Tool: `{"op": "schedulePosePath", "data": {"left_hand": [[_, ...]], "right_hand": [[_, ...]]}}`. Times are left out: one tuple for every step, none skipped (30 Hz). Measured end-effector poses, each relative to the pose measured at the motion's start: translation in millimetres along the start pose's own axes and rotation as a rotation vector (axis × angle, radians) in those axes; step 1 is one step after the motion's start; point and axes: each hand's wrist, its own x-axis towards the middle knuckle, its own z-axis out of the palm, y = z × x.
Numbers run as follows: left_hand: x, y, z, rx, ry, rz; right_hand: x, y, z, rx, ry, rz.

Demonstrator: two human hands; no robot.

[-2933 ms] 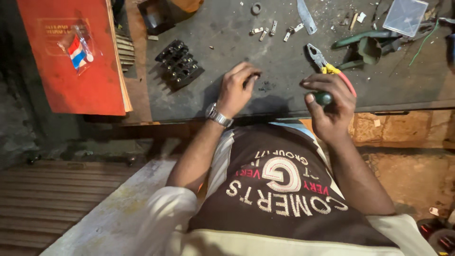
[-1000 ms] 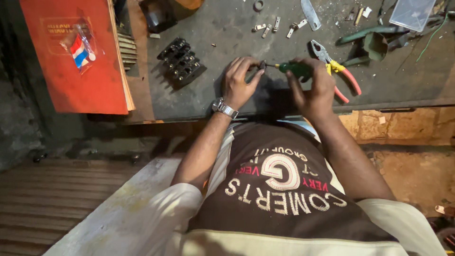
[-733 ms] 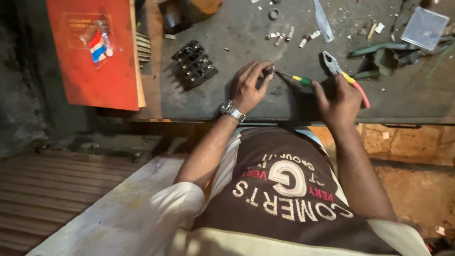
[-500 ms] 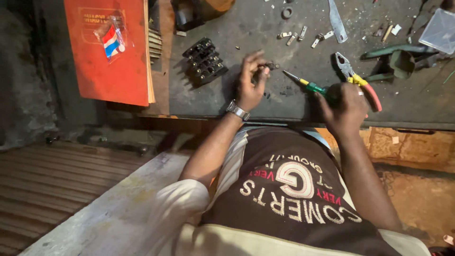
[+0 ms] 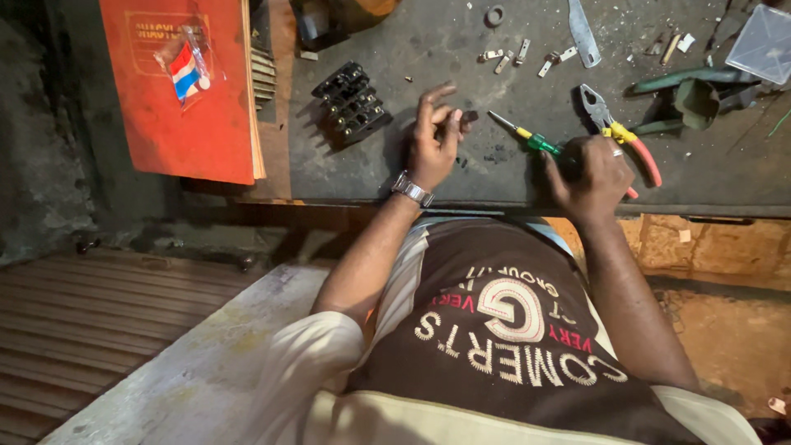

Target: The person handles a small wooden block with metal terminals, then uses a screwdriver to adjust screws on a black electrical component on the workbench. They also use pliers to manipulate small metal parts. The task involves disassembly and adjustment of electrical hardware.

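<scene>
Head view: hands apparently pinching, screwdriver angled.

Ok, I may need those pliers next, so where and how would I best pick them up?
Probably by the red-and-yellow handles, coming from above on the right hand's side. The pliers lie flat on the workbench, jaws pointing away from the person and handles toward the bench edge, partly behind that hand, which holds the green-handled screwdriver.

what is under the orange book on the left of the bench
The orange book lies on the dark workbench, its right edge over a stack of ridged strips. Anything further beneath is covered.
</scene>
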Motion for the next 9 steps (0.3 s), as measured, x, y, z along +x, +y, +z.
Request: {"op": "schedulePosePath", "data": {"left_hand": [[-1,-2,0,0.038,-0.011,-0.003],[0,-5,0,0.022,0.025,-0.015],[4,-5,0,0.006,0.062,-0.027],[5,-5,-2,-0.007,0.098,-0.039],[6,-5,-5,-0.121,0.152,0.01],[7,-5,-8,-0.234,0.203,0.059],[8,-4,-10,-0.346,0.251,0.11],[8,-3,-10,-0.346,0.226,0.122],[8,-1,-10,-0.347,0.2,0.132]], "right_hand": [[0,0,1,0.012,0.004,-0.005],[0,1,1,0.024,0.008,-0.012],[0,1,0,0.002,0.006,-0.014],[0,1,1,-0.018,0.004,-0.016],[0,0,1,-0.038,0.002,-0.017],[0,0,1,-0.026,-0.006,-0.011],[0,0,1,-0.014,-0.013,-0.004],[0,0,0,-0.005,-0.019,0.004],[0,0,0,-0.003,-0.023,0.003]]}}
